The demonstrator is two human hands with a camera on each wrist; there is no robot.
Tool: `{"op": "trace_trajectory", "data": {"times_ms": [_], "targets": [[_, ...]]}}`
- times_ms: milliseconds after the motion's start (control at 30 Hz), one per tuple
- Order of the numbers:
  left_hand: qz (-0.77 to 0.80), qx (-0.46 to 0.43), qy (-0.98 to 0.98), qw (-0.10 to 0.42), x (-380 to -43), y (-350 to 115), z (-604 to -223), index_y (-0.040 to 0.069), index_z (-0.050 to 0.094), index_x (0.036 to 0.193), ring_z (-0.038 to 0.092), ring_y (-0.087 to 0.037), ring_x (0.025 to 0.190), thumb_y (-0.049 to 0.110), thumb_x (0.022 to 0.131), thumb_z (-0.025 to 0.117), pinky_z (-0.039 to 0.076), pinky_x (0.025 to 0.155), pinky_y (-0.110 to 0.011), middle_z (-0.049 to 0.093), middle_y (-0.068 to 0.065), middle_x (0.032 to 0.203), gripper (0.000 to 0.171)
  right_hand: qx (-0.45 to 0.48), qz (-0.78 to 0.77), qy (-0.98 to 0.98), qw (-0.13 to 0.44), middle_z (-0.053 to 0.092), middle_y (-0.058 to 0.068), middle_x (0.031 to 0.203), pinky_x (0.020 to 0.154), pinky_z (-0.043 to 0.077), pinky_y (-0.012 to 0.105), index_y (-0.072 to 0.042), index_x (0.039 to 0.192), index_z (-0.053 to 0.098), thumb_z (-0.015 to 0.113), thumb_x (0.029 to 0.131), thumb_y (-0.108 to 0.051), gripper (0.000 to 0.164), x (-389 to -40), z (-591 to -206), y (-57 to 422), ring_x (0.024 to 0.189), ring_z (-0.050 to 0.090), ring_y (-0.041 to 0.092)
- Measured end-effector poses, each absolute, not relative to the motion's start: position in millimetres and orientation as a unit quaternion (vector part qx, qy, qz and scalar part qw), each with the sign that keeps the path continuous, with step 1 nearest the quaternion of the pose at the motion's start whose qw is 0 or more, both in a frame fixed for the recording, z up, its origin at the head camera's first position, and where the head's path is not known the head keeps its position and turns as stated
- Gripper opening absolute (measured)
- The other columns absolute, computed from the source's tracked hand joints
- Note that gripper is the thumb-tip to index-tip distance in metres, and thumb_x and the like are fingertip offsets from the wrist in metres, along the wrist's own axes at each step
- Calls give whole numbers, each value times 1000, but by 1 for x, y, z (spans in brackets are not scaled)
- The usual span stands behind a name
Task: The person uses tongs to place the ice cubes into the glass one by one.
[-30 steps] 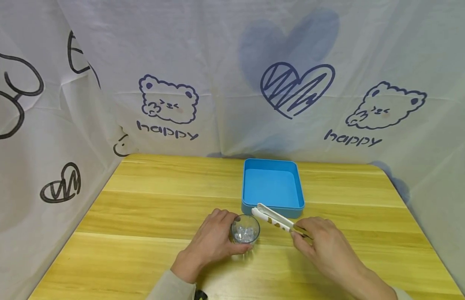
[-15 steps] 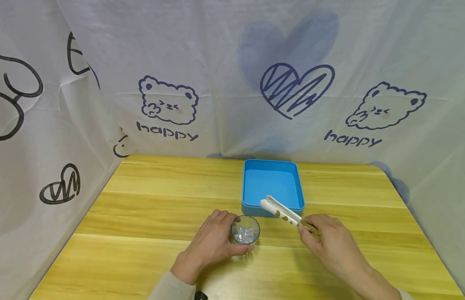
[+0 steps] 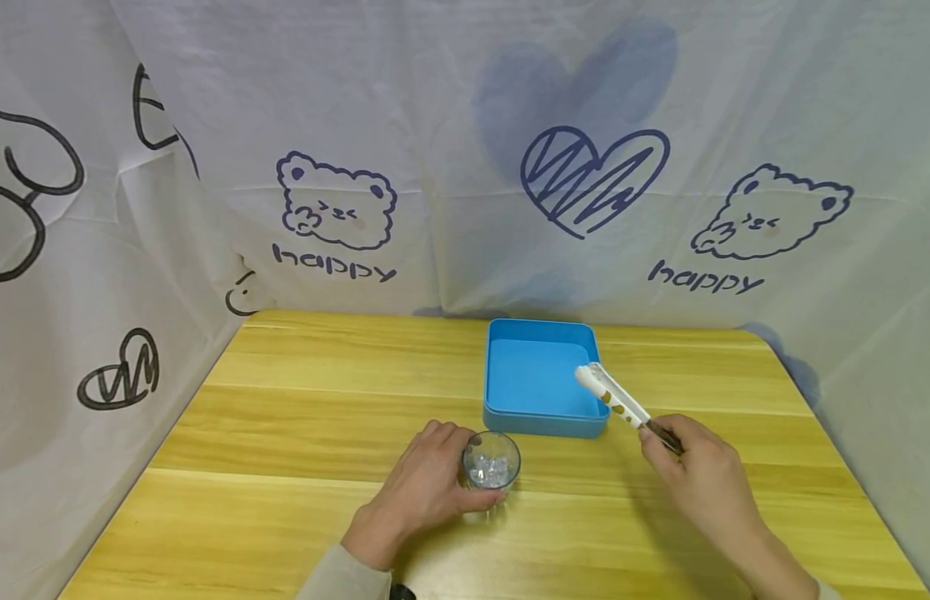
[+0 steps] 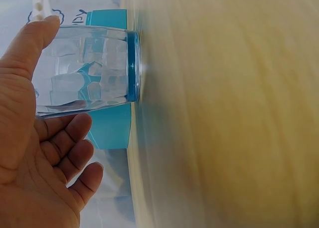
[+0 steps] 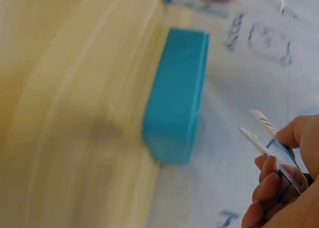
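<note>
A clear drinking glass [image 3: 502, 440] stands on the table with several clear ice cubes [image 3: 489, 472] at its bottom. My left hand [image 3: 418, 492] grips it from the left side. The left wrist view shows the thumb on one side of the glass [image 4: 107, 53] and the curled fingers at the other. My right hand [image 3: 705, 475] holds small tongs [image 3: 615, 398] with white, brown-spotted arms. Their tips overlap the right wall of the blue box [image 3: 543, 425] in the head view. The right wrist view shows the tong arms [image 5: 263, 122] slightly apart, pinched between thumb and fingers.
The square blue box, open at the top, sits on the wooden table [image 3: 322, 417] behind the glass. A white cloth [image 3: 450, 125] with drawn bears and hearts hangs behind the table and along its sides. A dark object [image 3: 402, 592] shows beside the left sleeve.
My right hand has moved right and away from me with the tongs, from beside the glass to the box's right side. The left hand and the glass have stayed in place.
</note>
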State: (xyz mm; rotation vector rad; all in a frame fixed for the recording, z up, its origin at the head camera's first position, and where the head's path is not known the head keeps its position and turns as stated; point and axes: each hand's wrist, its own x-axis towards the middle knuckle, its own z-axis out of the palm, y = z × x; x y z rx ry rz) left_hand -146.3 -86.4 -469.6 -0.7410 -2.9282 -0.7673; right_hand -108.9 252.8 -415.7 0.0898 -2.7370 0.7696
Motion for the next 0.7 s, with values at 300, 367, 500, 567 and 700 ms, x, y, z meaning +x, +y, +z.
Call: {"op": "trace_trajectory", "data": {"times_ms": [300, 367, 500, 567, 700], "targets": [[-255, -240, -937, 16, -146, -87, -471, 11, 67, 130, 56, -17, 109, 62, 76, 87, 50, 103, -42, 68, 1, 116, 77, -22, 249, -953, 170, 67, 7, 78, 48, 36, 29, 4, 111, 72, 60, 106, -26, 32, -126, -448, 305, 55, 44, 12], [-254, -240, -937, 17, -146, -87, -471, 12, 67, 130, 56, -17, 109, 62, 76, 87, 50, 103, -42, 68, 1, 116, 77, -36, 242, -956, 163, 68, 12, 79, 49, 38, 32, 6, 111, 71, 58, 107, -27, 35, -130, -453, 316, 57, 48, 17], [-254, -241, -937, 15, -146, -87, -471, 11, 67, 129, 55, -17, 108, 62, 76, 87, 51, 102, -43, 68, 1, 115, 76, -75, 227, -960, 146, 72, 22, 86, 53, 44, 42, 7, 112, 69, 56, 107, -29, 38, -135, -461, 333, 64, 60, 29], [-253, -240, -937, 14, -146, -87, -470, 12, 67, 129, 55, -17, 108, 62, 76, 87, 50, 102, -42, 68, 1, 114, 75, -92, 222, -962, 134, 71, 24, 88, 53, 44, 44, 7, 115, 68, 54, 108, -31, 41, -137, -464, 340, 67, 62, 32], [-253, -238, -938, 11, -146, -87, -470, 12, 67, 129, 55, -17, 108, 64, 77, 86, 50, 102, -42, 67, 2, 114, 76, -114, 213, -965, 102, 67, 20, 82, 50, 39, 39, 10, 118, 65, 49, 109, -34, 48, -140, -466, 350, 62, 56, 29]]}}
